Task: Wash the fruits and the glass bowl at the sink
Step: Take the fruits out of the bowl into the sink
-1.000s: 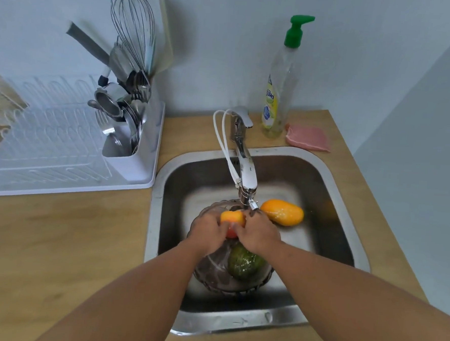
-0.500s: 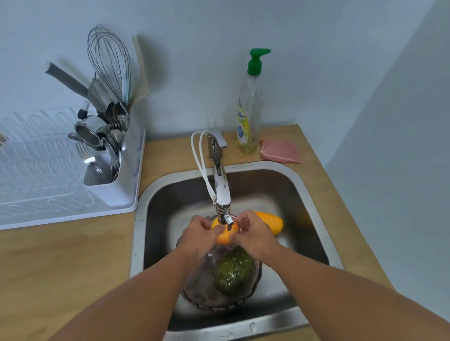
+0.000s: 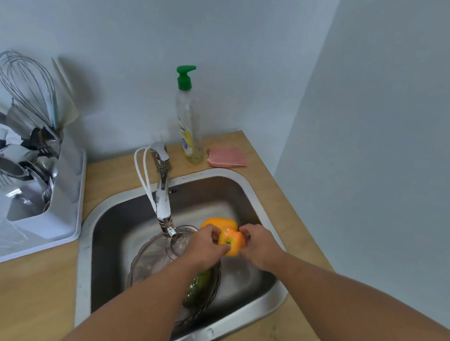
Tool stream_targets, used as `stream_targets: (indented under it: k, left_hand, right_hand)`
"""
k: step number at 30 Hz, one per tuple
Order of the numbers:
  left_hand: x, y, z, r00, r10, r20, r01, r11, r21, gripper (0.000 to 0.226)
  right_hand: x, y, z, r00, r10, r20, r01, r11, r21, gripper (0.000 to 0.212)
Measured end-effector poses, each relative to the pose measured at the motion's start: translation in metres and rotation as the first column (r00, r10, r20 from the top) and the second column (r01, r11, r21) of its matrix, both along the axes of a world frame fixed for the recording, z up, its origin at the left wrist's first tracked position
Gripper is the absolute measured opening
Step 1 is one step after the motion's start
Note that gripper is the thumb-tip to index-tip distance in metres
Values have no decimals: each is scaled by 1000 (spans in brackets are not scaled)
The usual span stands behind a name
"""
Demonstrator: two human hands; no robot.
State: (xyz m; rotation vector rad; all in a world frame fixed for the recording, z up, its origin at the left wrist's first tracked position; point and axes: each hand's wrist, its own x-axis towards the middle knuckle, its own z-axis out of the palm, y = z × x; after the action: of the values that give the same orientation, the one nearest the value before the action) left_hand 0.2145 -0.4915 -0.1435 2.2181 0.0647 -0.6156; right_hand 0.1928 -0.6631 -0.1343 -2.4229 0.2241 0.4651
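Both hands hold a small orange and yellow fruit (image 3: 232, 241) above the steel sink (image 3: 253, 198), to the right of the tap spout (image 3: 171, 231). My left hand (image 3: 205, 244) grips its left side and my right hand (image 3: 259, 245) grips its right side. Just behind it an orange mango (image 3: 219, 222) lies on the sink floor. A glass bowl (image 3: 151, 258) stands in the sink under the tap, with a green fruit (image 3: 198, 287) inside it, partly hidden by my left forearm. Water runs from the spout into the bowl.
A soap bottle with a green pump (image 3: 188, 120) and a pink sponge (image 3: 227, 157) stand on the wooden counter behind the sink. A white dish rack (image 3: 44, 227) with a whisk (image 3: 26, 84) and cutlery sits at the left. A wall runs close along the right.
The two hands have carried the small orange fruit from under the spout to the right, off the bowl. The camera view has shifted, so the sink sits lower and further right.
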Motion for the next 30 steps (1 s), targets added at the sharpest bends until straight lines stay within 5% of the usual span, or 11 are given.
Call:
stream_targets:
  k: [11, 30]
  left_hand:
    - [-2, -8, -33, 986, -161, 53, 146, 966, 212, 39]
    - [0, 8, -31, 976, -122, 178, 93, 982, 164, 58]
  right_hand:
    - [-8, 23, -42, 992, -111, -52, 109, 993, -42, 35]
    - [-7, 26, -30, 997, -65, -53, 58, 992, -114, 55]
